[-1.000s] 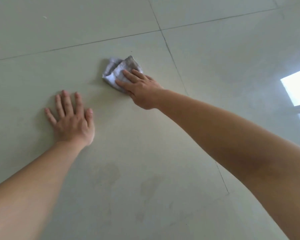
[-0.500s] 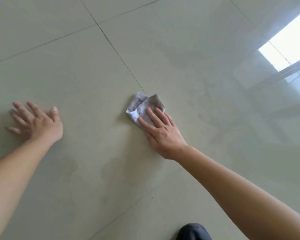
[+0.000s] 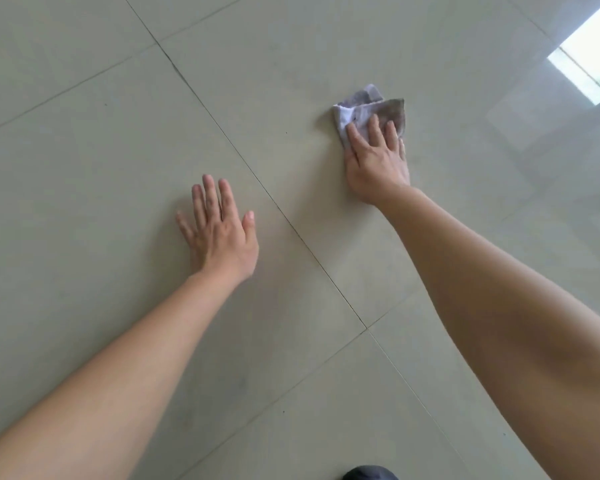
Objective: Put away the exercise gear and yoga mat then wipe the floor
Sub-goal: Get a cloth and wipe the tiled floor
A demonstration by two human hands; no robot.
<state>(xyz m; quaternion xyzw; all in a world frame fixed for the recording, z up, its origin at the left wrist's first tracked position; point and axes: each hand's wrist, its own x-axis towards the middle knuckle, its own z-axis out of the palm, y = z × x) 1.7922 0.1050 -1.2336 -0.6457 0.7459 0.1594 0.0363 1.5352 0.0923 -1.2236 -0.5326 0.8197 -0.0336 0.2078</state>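
A folded grey-white cloth (image 3: 364,107) lies on the pale tiled floor (image 3: 101,161) at the upper right. My right hand (image 3: 376,161) presses flat on it with straight fingers and covers its near half. My left hand (image 3: 219,230) rests palm down on the bare floor, fingers spread, well to the left of the cloth and nearer to me. No exercise gear or yoga mat is in view.
Dark grout lines (image 3: 291,223) cross the floor between my two hands. A bright window reflection (image 3: 589,60) shines on the tiles at the upper right. A dark rounded thing (image 3: 369,473) pokes in at the bottom edge.
My right hand has slid the cloth across the grout line to the right and further from me. My left hand has shifted on the floor and now lies flat with straight fingers.
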